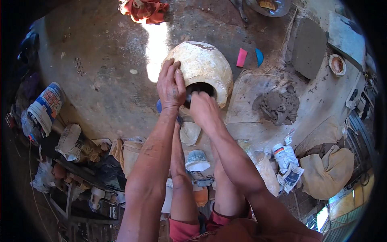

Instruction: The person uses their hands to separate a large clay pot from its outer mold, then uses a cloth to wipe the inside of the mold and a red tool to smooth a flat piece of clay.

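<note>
A rounded, cream-white hollow form point(201, 64), like a plaster mould or pot, rests tilted on the work surface with its dark round opening facing me. My left hand point(171, 86) lies along its left side, fingers stretched out against the outer wall. Through the opening goes my right hand point(202, 105); its fingertips are hidden inside, so I cannot see what they touch or hold. A bit of something blue point(159, 106) shows beside my left wrist. Right of the form, a pile of wet grey clay point(278, 104) sits on a cloth-covered board point(242, 109).
Pink point(241, 57) and blue point(259, 57) flat scrapers lie beyond the board. A grey clay slab point(309, 48) stands at the right. A red cloth point(145, 10) lies at the far edge. A small bucket point(197, 160) is between my legs; a larger one point(46, 107) tilts at left.
</note>
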A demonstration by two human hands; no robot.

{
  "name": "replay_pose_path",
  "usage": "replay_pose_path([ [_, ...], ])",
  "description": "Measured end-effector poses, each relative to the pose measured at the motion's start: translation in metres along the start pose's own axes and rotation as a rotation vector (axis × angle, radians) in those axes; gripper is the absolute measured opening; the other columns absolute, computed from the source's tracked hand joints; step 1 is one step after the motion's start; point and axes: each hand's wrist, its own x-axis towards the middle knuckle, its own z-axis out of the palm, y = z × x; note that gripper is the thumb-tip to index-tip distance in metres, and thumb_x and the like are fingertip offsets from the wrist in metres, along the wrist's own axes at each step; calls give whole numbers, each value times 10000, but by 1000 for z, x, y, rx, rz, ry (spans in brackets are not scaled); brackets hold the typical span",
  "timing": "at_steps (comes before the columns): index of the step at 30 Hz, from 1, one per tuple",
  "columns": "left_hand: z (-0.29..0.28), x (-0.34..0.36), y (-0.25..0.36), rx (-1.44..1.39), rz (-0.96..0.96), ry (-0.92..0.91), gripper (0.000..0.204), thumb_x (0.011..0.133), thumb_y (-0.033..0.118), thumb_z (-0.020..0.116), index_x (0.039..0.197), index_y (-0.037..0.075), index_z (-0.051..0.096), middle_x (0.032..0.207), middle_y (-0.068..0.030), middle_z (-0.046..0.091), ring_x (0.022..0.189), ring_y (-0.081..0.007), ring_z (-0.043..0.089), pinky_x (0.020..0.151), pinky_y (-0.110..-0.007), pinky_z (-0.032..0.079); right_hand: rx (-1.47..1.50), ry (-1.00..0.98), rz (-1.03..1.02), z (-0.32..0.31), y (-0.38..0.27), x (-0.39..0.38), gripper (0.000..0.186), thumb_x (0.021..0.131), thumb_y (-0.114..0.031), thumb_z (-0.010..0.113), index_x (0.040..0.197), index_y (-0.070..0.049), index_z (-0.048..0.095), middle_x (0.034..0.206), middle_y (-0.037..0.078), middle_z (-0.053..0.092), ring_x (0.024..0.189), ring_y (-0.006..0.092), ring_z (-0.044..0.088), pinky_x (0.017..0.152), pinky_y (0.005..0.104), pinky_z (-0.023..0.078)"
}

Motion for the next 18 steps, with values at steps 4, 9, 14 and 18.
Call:
replay_pose_path([
  [4,-13,5,1,36,11,10,292,1017,132,527,1191,-4,717,1316,-222,660,1212,-410,651,1049,-453,517,222,236,-249,-62,33,-65,281,982,-104,626,1224,16,705,1110,285,716,947,454,714,856,521,563],
  [9,-10,2,2,55,21,11,297,1025,141,521,1197,-1,717,1324,-212,661,1210,-403,657,1036,-449,527,-44,583,-55,-134,144,21,361,1024,-214,579,1293,-6,699,1000,297,735,989,468,717,881,514,562],
  [14,3,1,2,38,50,28,308,1034,167,515,1204,14,722,1319,-207,677,1195,-397,673,1019,-437,538,-194,610,264,-164,247,137,518,1016,-391,617,1460,-124,621,1208,295,717,1157,468,683,1026,525,520],
  [18,-2,1,3,-35,-50,-15,354,1039,178,506,1253,-18,709,1350,-229,688,1265,-369,667,1087,-423,499,-90,745,127,-116,249,128,621,1016,-401,645,1482,1,562,1329,296,674,1244,466,640,1073,513,492],
])
